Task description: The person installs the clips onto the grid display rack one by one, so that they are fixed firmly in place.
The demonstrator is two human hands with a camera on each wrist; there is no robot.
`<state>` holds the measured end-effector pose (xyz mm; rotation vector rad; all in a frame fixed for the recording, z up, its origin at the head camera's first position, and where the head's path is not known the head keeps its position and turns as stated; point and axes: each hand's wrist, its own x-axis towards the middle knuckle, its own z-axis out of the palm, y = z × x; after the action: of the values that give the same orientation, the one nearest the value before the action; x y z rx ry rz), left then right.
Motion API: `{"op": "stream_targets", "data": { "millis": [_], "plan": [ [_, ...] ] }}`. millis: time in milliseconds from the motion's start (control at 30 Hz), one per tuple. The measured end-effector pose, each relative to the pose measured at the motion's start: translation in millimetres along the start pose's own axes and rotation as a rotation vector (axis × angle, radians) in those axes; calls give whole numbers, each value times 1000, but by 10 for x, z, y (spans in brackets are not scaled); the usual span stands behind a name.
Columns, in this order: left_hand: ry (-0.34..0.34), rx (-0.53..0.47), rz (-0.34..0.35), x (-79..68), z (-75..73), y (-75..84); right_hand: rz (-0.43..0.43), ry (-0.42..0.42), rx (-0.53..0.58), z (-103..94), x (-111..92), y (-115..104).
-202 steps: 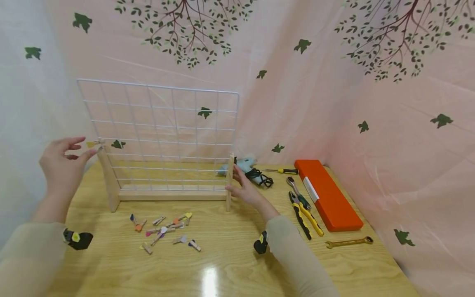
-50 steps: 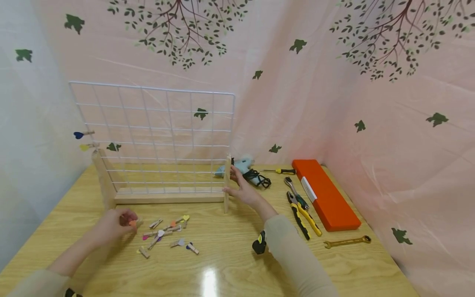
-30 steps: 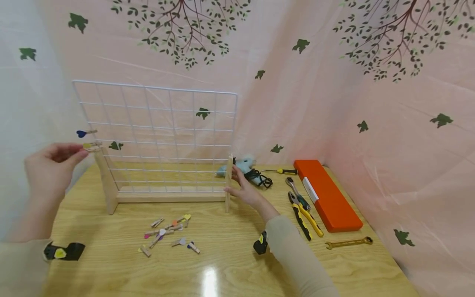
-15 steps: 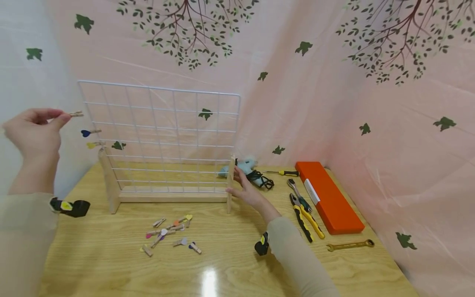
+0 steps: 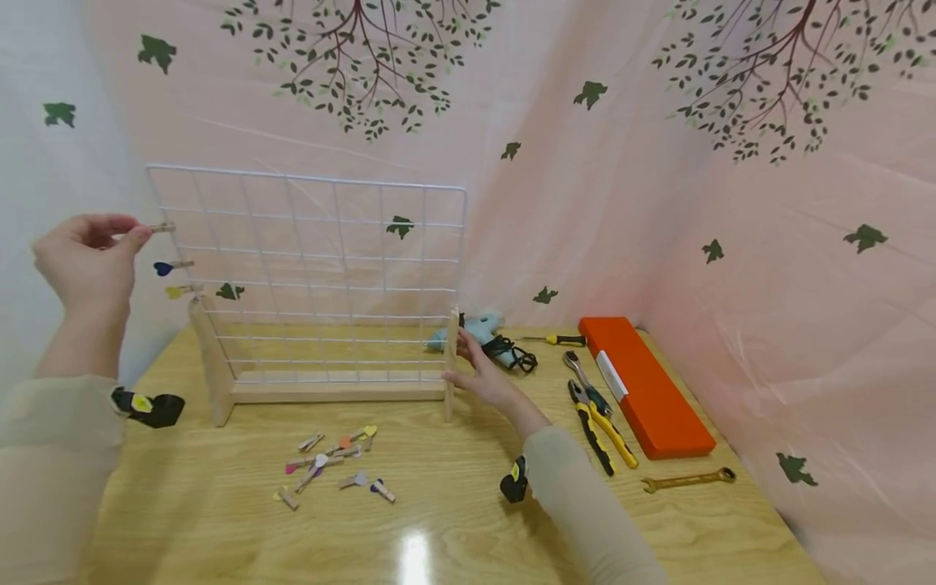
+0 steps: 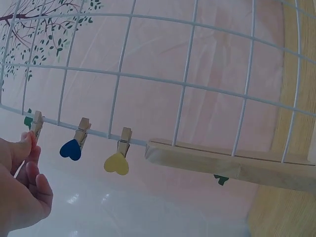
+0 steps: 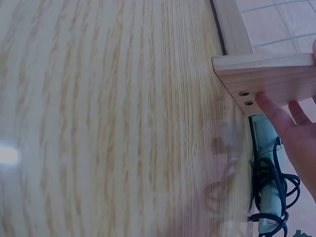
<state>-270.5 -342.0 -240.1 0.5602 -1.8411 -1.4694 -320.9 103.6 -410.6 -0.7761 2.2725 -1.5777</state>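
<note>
In the head view my left hand (image 5: 91, 264) pinches a wooden clothespin (image 5: 162, 227) at the left side wire of a white wire grid (image 5: 314, 244). The left wrist view shows this clothespin's tip (image 6: 37, 118) on the wire; its other end is hidden by my fingers. Below it on the same wire are a clothespin with a blue heart (image 6: 71, 149) and one with a yellow heart (image 6: 116, 163). My right hand (image 5: 486, 378) touches the right wooden upright (image 5: 451, 390) of the grid's stand, its fingers fairly straight against the outer face (image 7: 276, 86).
Several heart clothespins (image 5: 320, 461) lie loose before the stand. Behind the right upright is a light-blue glue gun (image 5: 483, 327) with a black cord. Rightward lie a screwdriver (image 5: 566, 340), a ratchet (image 5: 585, 380), pliers (image 5: 594, 426), a wrench (image 5: 687, 481) and an orange box (image 5: 651, 390).
The blue-heart clothespin has joined the yellow one on the wire. My left hand took an orange-heart clothespin from the table and raised it to the wire above them. My right hand stayed.
</note>
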Motion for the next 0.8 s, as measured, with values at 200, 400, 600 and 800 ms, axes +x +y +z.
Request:
{"op": "stream_targets", "data": {
  "millis": [200, 400, 600, 800],
  "plan": [
    [-37, 0, -18, 20, -6, -7, 5, 2, 1, 11, 12, -7],
    [-34, 0, 16, 33, 6, 5, 12, 12, -20, 2, 21, 6],
    [-50, 69, 39, 60, 39, 1, 1, 15, -20, -14, 33, 24],
    [6, 125, 144, -57, 23, -37, -4, 4, 4, -5, 42, 23]
  ]
}}
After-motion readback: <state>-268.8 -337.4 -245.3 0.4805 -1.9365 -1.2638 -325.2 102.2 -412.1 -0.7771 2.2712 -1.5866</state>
